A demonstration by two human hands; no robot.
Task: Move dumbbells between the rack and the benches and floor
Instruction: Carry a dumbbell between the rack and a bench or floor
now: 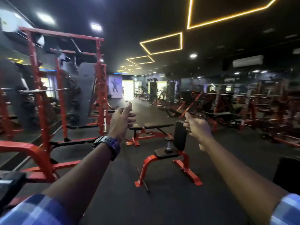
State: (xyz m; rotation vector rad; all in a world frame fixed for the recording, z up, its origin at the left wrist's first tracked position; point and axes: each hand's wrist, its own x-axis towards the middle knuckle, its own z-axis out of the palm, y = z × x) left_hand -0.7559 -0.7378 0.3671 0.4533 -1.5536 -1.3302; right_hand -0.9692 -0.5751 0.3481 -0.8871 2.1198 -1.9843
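I hold both hands, left [122, 118] and right [197, 128], loosely curled and empty, since the dumbbell [168, 143] stands on the bench seat [165, 153] below them.

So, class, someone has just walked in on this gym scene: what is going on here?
A person stretches both arms forward over the dark gym floor. The left hand, with a watch on its wrist, and the right hand are loosely curled and hold nothing. A small dumbbell stands on end on the seat of the red upright bench ahead. A flat bench stands beyond it.
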